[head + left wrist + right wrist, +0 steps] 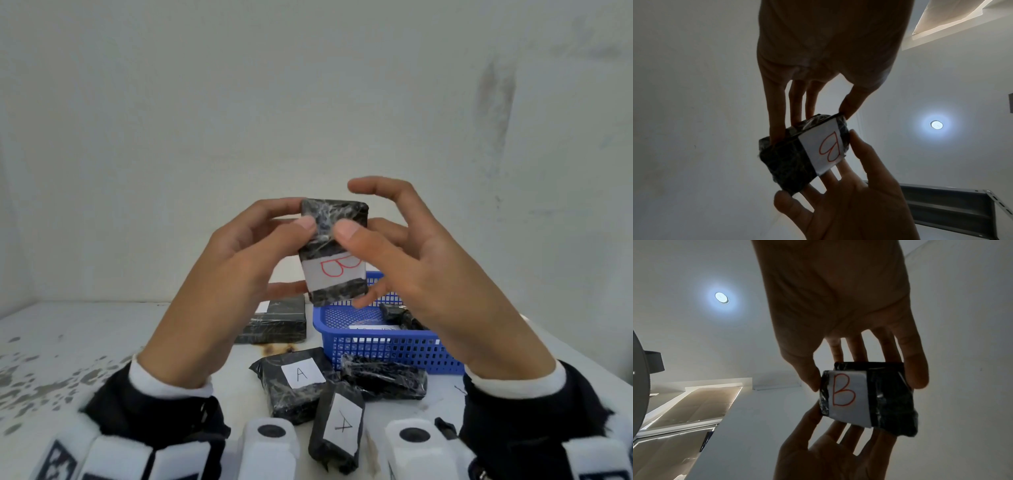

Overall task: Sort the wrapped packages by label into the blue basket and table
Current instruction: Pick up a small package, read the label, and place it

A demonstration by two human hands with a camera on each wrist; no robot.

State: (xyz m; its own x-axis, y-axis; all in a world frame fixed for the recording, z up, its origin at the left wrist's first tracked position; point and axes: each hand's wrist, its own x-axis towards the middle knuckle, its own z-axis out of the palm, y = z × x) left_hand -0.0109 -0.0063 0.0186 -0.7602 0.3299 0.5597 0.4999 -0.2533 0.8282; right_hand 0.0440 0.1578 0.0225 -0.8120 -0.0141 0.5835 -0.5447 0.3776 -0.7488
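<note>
Fingers (310, 224) around package (334, 251) labelled "B".

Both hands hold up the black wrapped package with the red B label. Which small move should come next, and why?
Probably lower the black plastic-wrapped package with the red B label toward the blue plastic basket. The left hand and right hand hold it above; the A-labelled packages lie on the table.
</note>
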